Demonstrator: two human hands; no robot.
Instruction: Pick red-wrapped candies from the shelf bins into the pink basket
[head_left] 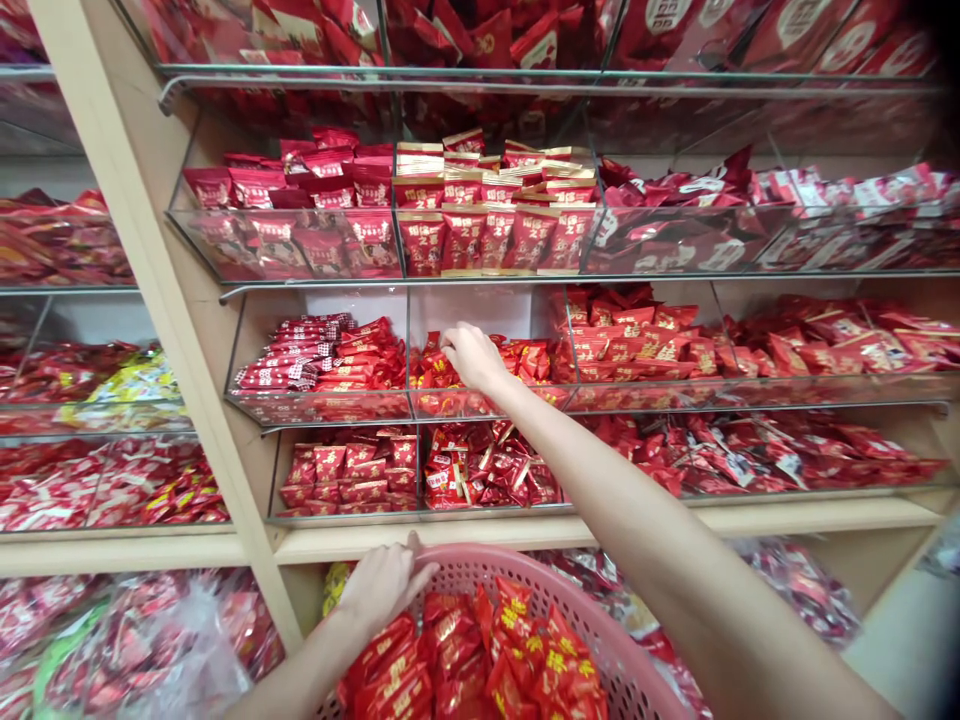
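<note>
My left hand (384,583) grips the rim of a pink plastic basket (600,625) low in the view; the basket holds several red and yellow snack packets (480,655). My right hand (472,356) reaches up into the middle clear bin (450,402) on the third shelf. Its fingers are curled down among small red packets (536,358) there. Whether they hold one is hidden.
Clear acrylic bins on beige shelves fill the wall, all packed with red wrapped snacks. A beige upright post (161,290) runs diagonally at left, with more shelves beyond it. Bagged packets (135,640) lie on the bottom level.
</note>
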